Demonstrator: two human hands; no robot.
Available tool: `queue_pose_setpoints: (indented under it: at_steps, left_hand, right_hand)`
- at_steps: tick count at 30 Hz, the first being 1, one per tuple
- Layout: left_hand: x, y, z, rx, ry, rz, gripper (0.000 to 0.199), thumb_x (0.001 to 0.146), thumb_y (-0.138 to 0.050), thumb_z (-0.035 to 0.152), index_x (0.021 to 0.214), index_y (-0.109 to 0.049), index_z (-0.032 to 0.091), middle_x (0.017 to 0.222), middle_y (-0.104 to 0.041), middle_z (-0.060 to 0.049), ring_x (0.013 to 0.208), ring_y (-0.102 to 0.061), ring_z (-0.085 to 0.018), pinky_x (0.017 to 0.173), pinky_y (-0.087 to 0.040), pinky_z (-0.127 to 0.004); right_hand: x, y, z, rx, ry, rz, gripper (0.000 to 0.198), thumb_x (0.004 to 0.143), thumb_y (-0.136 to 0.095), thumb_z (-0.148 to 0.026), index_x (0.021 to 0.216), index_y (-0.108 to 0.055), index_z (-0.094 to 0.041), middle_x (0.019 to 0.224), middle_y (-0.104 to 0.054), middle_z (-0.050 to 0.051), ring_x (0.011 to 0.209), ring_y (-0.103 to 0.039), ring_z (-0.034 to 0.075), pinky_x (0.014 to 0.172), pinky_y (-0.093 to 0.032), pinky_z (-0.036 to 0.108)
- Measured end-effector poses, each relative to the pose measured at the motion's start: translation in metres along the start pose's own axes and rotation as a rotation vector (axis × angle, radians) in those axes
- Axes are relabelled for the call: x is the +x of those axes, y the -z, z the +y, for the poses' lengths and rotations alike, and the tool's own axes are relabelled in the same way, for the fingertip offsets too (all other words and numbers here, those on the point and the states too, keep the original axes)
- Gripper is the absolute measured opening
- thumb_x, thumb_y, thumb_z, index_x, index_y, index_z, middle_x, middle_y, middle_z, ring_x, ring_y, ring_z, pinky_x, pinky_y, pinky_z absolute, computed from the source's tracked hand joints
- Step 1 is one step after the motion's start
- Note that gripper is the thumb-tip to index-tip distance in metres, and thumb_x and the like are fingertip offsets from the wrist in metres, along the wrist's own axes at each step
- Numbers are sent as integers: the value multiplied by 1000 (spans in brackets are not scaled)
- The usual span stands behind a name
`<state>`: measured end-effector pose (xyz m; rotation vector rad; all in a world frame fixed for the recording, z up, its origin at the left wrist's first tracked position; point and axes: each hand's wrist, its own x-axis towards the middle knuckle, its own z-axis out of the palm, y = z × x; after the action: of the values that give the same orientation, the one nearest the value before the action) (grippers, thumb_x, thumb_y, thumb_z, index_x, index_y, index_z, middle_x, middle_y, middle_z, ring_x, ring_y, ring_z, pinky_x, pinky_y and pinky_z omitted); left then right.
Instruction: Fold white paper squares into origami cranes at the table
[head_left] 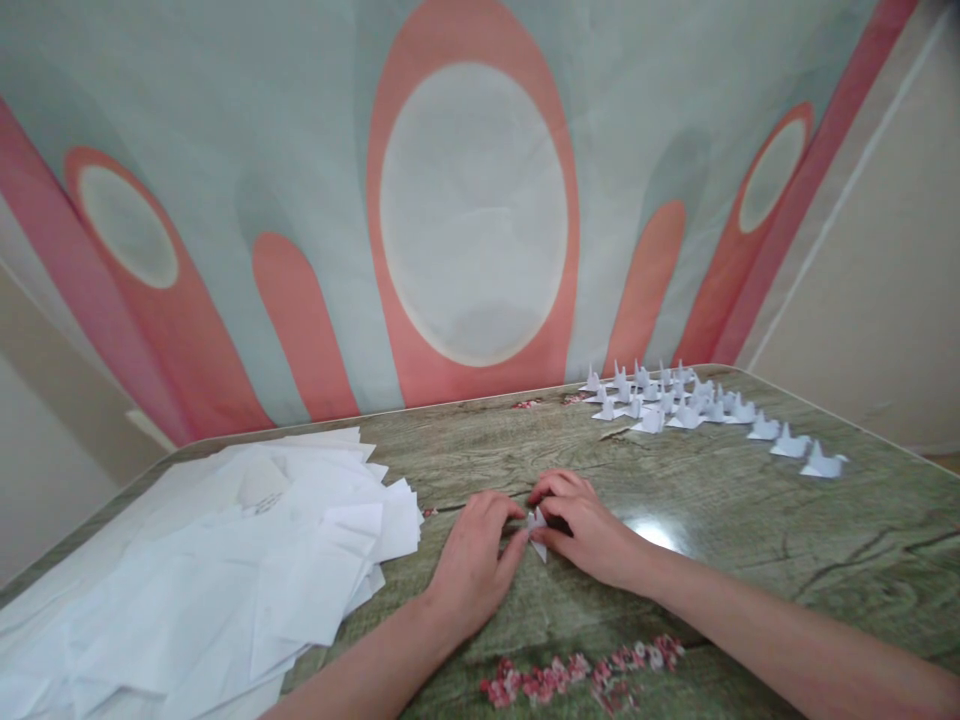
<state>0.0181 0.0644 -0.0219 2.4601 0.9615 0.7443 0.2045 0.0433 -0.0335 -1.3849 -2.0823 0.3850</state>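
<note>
A small piece of folded white paper (538, 540) is held between my two hands, low over the middle of the table. My left hand (480, 555) pinches its left side between thumb and fingers. On the other side, my right hand (581, 525) grips it with thumb and bent fingers. The fingers cover much of the paper, and one pointed end sticks out below them. Its full shape cannot be made out.
A wide heap of loose white paper sheets (225, 560) covers the table's left side. Several folded paper cranes (688, 412) stand in rows at the back right. The wood-patterned table (750, 540) has printed pink flowers (551, 680) near the front. A patterned backdrop (472, 375) hangs behind it.
</note>
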Motion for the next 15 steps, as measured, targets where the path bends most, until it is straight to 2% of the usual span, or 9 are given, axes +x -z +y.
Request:
queue_pose_setpoints:
  at_steps: [15]
  left_hand:
    - [3,4,6,24,-43,10,9,85,-47,14,80,-54,18,89,-56,-4,88,-50,-18,80,-40,-33]
  right_hand:
    - [-4,-1,-8,30,27,33,10,76,-65,-20,70,-57,-19,91,-58,2,96,-47,19,83,-37,37]
